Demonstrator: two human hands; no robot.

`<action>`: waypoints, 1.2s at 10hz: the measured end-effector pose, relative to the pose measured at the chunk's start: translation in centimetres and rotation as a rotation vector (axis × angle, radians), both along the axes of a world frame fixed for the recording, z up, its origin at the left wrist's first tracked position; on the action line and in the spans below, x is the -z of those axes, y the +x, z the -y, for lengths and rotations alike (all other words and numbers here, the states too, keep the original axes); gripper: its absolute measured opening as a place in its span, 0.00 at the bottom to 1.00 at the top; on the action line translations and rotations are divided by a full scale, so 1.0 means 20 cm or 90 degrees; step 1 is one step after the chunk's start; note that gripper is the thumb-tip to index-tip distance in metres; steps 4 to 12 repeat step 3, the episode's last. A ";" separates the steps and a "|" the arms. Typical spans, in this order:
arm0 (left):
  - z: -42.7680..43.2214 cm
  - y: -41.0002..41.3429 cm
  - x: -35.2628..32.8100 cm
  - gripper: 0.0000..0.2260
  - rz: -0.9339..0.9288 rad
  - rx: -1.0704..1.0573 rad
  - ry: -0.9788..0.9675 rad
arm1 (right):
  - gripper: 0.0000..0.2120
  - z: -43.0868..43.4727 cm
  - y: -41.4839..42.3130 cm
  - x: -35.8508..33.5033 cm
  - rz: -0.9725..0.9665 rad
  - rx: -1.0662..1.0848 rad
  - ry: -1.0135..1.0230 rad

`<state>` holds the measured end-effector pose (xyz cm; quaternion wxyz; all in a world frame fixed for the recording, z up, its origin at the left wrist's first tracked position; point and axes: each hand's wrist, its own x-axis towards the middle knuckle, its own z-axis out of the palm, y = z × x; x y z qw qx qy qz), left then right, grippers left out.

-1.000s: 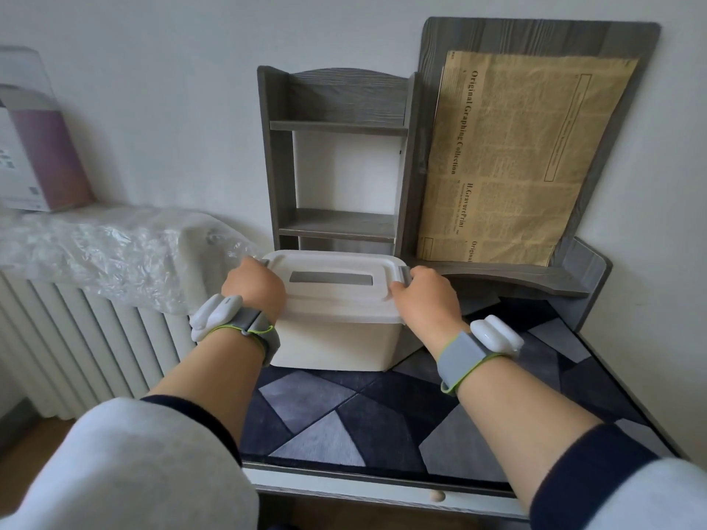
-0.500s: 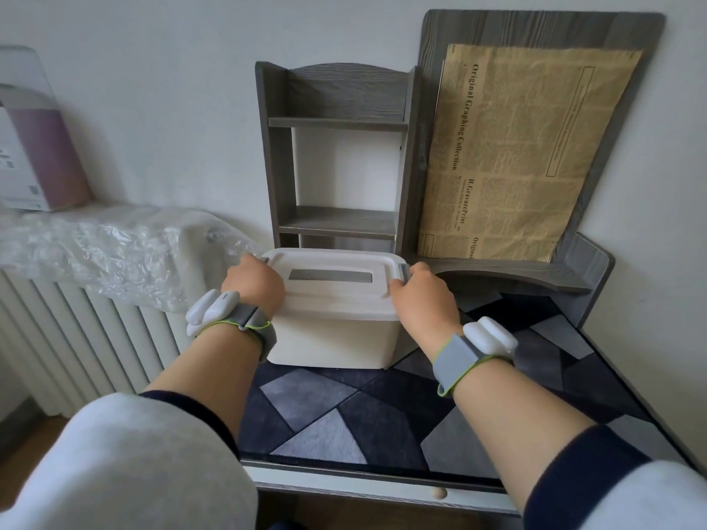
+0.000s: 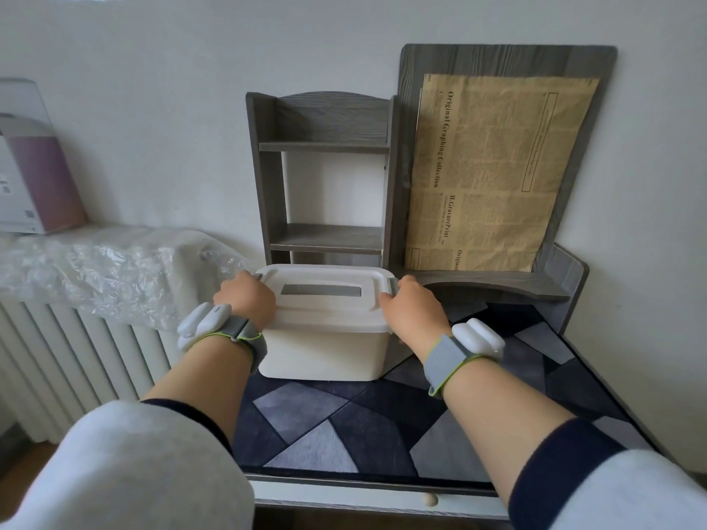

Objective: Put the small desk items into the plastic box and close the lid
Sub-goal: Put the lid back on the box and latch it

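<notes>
Head view: the box [image 3: 325,353] stands at the back of your mat [image 3: 344,426], just in front of the shelf [image 3: 325,239], with the lid [image 3: 325,313] seated on top. Your left hand [image 3: 246,300] grips the lid's left end at the left latch [image 3: 258,276]. Your right hand [image 3: 413,311] grips the right end at the right latch [image 3: 390,283].

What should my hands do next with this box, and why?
Probably press both grey latches down to lock it: the lid already sits flat on the plastic box, and the left hand and right hand grip its two ends.
</notes>
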<state>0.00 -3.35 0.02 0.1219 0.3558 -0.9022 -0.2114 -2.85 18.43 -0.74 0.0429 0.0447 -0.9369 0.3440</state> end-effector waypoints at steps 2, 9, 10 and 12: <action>-0.16 0.02 -0.07 0.16 -0.107 0.059 -0.082 | 0.15 -0.07 -0.03 -0.02 -0.040 -0.011 -0.021; -0.27 0.03 -0.12 0.11 -0.199 0.177 -0.052 | 0.20 -0.13 -0.03 -0.08 -0.079 0.011 -0.045; -0.27 0.03 -0.12 0.11 -0.199 0.177 -0.052 | 0.20 -0.13 -0.03 -0.08 -0.079 0.011 -0.045; -0.27 0.03 -0.12 0.11 -0.199 0.177 -0.052 | 0.20 -0.13 -0.03 -0.08 -0.079 0.011 -0.045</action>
